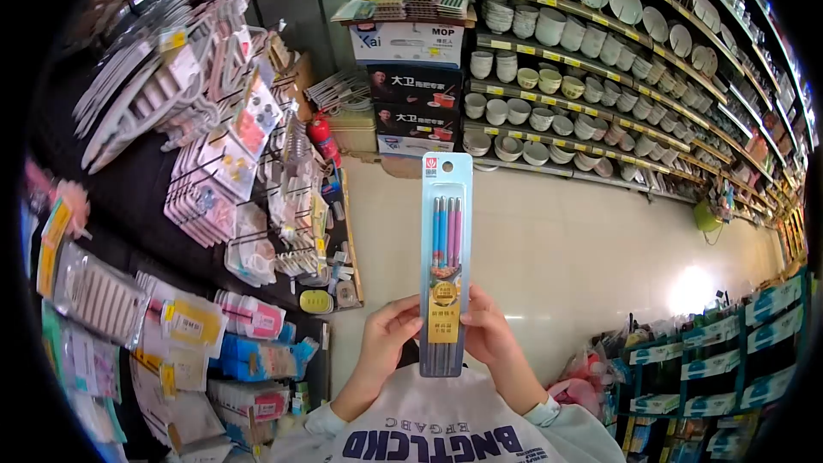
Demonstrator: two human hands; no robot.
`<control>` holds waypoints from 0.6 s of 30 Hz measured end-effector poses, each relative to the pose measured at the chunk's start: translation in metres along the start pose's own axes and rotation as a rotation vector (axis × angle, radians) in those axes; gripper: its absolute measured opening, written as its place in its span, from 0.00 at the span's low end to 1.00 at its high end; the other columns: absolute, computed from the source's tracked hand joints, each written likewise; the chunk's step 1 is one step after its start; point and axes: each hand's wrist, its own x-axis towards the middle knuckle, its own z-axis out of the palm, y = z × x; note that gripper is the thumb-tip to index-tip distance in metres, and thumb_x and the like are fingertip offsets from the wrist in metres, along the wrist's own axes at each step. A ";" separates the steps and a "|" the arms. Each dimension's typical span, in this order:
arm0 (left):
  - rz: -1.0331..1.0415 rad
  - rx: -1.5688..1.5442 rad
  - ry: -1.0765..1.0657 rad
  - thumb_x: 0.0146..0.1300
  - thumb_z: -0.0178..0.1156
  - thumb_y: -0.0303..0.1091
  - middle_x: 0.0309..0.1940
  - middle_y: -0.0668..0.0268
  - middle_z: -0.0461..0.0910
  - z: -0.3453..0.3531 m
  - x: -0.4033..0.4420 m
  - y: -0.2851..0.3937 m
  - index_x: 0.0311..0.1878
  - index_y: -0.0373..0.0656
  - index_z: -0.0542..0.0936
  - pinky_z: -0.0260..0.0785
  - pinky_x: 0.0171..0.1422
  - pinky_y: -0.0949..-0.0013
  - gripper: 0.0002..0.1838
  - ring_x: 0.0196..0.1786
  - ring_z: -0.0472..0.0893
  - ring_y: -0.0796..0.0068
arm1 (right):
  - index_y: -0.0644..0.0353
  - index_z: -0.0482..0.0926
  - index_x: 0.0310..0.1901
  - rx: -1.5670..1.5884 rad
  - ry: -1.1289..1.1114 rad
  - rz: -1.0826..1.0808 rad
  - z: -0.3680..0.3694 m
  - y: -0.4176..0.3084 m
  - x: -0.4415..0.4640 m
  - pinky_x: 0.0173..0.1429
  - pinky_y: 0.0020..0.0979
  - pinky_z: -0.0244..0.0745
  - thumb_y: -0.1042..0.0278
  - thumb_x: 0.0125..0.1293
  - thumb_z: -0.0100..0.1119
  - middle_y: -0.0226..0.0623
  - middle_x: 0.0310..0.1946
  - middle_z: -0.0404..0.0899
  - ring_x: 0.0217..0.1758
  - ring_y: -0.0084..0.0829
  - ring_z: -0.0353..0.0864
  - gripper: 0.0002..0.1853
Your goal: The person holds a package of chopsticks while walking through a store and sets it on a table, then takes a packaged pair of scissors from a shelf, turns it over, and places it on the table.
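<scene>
A long, narrow blister pack of chopsticks is held upright in front of my chest. Blue and pink chopstick ends show through its clear window, above a gold label. My left hand grips its left edge near the lower part, fingers curled and thumb against the side. On the opposite edge, at about the same height, my right hand pinches the pack between thumb and fingers.
Shelves of bowls and plates fill the upper right. Stacked mop boxes stand at the back, near a red fire extinguisher. Hanging packaged goods line the left. A rack with labels is at the lower right.
</scene>
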 end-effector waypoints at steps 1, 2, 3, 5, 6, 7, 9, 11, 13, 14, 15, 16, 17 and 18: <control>-0.006 0.001 -0.030 0.54 0.50 0.21 0.39 0.61 0.75 0.000 0.013 0.001 0.50 0.32 0.69 0.69 0.40 0.75 0.17 0.40 0.75 0.76 | 0.64 0.64 0.49 -0.009 -0.016 0.003 -0.008 -0.005 0.009 0.52 0.32 0.66 0.75 0.49 0.48 0.38 0.45 0.69 0.50 0.30 0.69 0.21; -0.010 0.000 -0.043 0.54 0.50 0.21 0.39 0.61 0.75 0.000 0.028 0.001 0.50 0.32 0.69 0.69 0.40 0.75 0.17 0.40 0.75 0.76 | 0.65 0.64 0.49 -0.019 -0.035 0.004 -0.014 -0.011 0.018 0.53 0.32 0.66 0.75 0.49 0.48 0.38 0.46 0.68 0.50 0.30 0.69 0.22; -0.004 0.005 -0.080 0.55 0.50 0.21 0.39 0.60 0.75 -0.002 0.043 0.001 0.50 0.32 0.69 0.69 0.41 0.75 0.17 0.40 0.75 0.76 | 0.65 0.64 0.49 -0.022 -0.029 -0.010 -0.019 -0.016 0.028 0.53 0.32 0.66 0.75 0.49 0.48 0.38 0.46 0.68 0.50 0.30 0.69 0.22; 0.008 0.011 -0.136 0.55 0.49 0.20 0.40 0.60 0.75 -0.004 0.074 0.006 0.50 0.32 0.69 0.69 0.41 0.75 0.17 0.41 0.75 0.76 | 0.67 0.62 0.51 -0.041 -0.019 -0.059 -0.025 -0.028 0.051 0.54 0.33 0.65 0.74 0.48 0.49 0.40 0.46 0.68 0.50 0.31 0.69 0.25; 0.002 0.043 -0.150 0.55 0.49 0.21 0.40 0.60 0.75 -0.004 0.090 0.012 0.50 0.32 0.69 0.69 0.42 0.75 0.17 0.41 0.75 0.76 | 0.67 0.62 0.51 -0.047 -0.023 -0.076 -0.027 -0.034 0.065 0.54 0.33 0.65 0.74 0.48 0.49 0.40 0.46 0.68 0.50 0.31 0.69 0.25; -0.001 0.076 -0.164 0.55 0.49 0.21 0.40 0.60 0.74 -0.006 0.106 0.017 0.50 0.32 0.69 0.69 0.42 0.75 0.17 0.42 0.74 0.76 | 0.67 0.62 0.51 -0.024 -0.027 -0.092 -0.027 -0.038 0.080 0.55 0.33 0.64 0.73 0.47 0.49 0.40 0.47 0.68 0.50 0.31 0.69 0.25; 0.001 0.053 -0.201 0.55 0.49 0.21 0.40 0.60 0.74 -0.017 0.141 0.025 0.50 0.32 0.69 0.69 0.42 0.75 0.17 0.42 0.74 0.76 | 0.67 0.62 0.51 -0.006 -0.043 -0.124 -0.023 -0.049 0.113 0.55 0.33 0.64 0.73 0.47 0.49 0.41 0.47 0.68 0.50 0.31 0.69 0.25; -0.019 0.029 -0.232 0.55 0.49 0.22 0.41 0.60 0.74 -0.026 0.176 0.041 0.50 0.32 0.68 0.69 0.42 0.74 0.17 0.42 0.74 0.76 | 0.68 0.61 0.51 0.031 -0.055 -0.140 -0.009 -0.063 0.146 0.55 0.34 0.64 0.72 0.46 0.50 0.42 0.47 0.68 0.50 0.32 0.69 0.26; 0.020 0.071 -0.237 0.54 0.49 0.22 0.40 0.60 0.75 -0.033 0.208 0.060 0.50 0.32 0.69 0.69 0.41 0.75 0.17 0.41 0.75 0.76 | 0.67 0.60 0.52 0.016 -0.068 -0.137 -0.006 -0.074 0.179 0.56 0.35 0.63 0.72 0.47 0.50 0.42 0.47 0.68 0.50 0.33 0.69 0.27; 0.036 0.113 -0.228 0.54 0.48 0.21 0.39 0.60 0.75 -0.038 0.223 0.067 0.49 0.31 0.69 0.70 0.40 0.75 0.17 0.39 0.75 0.76 | 0.67 0.59 0.52 0.017 -0.062 -0.122 -0.007 -0.078 0.196 0.56 0.35 0.63 0.72 0.47 0.49 0.42 0.47 0.67 0.50 0.33 0.69 0.27; 0.057 0.132 -0.246 0.54 0.48 0.21 0.39 0.60 0.75 -0.045 0.239 0.073 0.49 0.31 0.69 0.70 0.40 0.75 0.17 0.39 0.76 0.76 | 0.67 0.59 0.52 0.005 -0.086 -0.138 -0.006 -0.081 0.214 0.56 0.35 0.63 0.72 0.47 0.49 0.42 0.47 0.67 0.50 0.33 0.69 0.27; 0.079 0.139 -0.258 0.54 0.48 0.21 0.39 0.60 0.75 -0.052 0.256 0.076 0.49 0.31 0.69 0.70 0.40 0.75 0.17 0.39 0.76 0.76 | 0.67 0.58 0.53 0.000 -0.074 -0.176 -0.007 -0.083 0.231 0.56 0.35 0.63 0.72 0.47 0.49 0.42 0.48 0.67 0.50 0.34 0.69 0.28; 0.044 0.096 -0.269 0.55 0.49 0.22 0.40 0.60 0.75 -0.060 0.272 0.077 0.50 0.32 0.68 0.69 0.41 0.74 0.18 0.40 0.75 0.76 | 0.68 0.57 0.54 -0.001 -0.052 -0.209 -0.008 -0.085 0.247 0.56 0.36 0.63 0.72 0.48 0.49 0.42 0.48 0.66 0.50 0.34 0.69 0.29; -0.001 0.049 -0.273 0.55 0.49 0.22 0.41 0.60 0.74 -0.065 0.286 0.079 0.51 0.32 0.68 0.69 0.42 0.74 0.18 0.41 0.74 0.77 | 0.68 0.57 0.54 -0.004 -0.052 -0.208 -0.010 -0.087 0.262 0.56 0.36 0.63 0.72 0.48 0.49 0.42 0.48 0.66 0.50 0.34 0.69 0.29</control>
